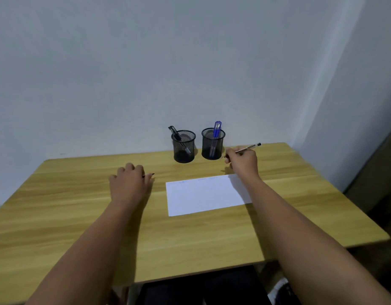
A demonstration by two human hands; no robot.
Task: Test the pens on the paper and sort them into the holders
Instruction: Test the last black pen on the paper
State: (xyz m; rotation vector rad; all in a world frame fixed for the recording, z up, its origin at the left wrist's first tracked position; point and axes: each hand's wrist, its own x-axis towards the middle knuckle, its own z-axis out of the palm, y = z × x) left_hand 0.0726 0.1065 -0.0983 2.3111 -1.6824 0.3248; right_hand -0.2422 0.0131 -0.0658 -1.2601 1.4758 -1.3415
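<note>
Two black mesh holders stand at the table's far edge. The left holder [184, 146] contains a black pen [176, 134]; the right holder [213, 143] contains blue pens [216, 129]. A white paper [203, 195] with faint scribbles along its far edge lies in front of them. My right hand [243, 161] hovers just right of the right holder, shut on a thin pen [248, 148] with a black cap end pointing up and right. My left hand [129, 181] rests on the table left of the paper, curled over a small dark pen cap [151, 175] that peeks out at its fingertips.
The wooden table [80, 216] stands against a pale wall [146, 62], with a wall corner to the right. My dark-clothed legs [201, 289] show below the table's front edge.
</note>
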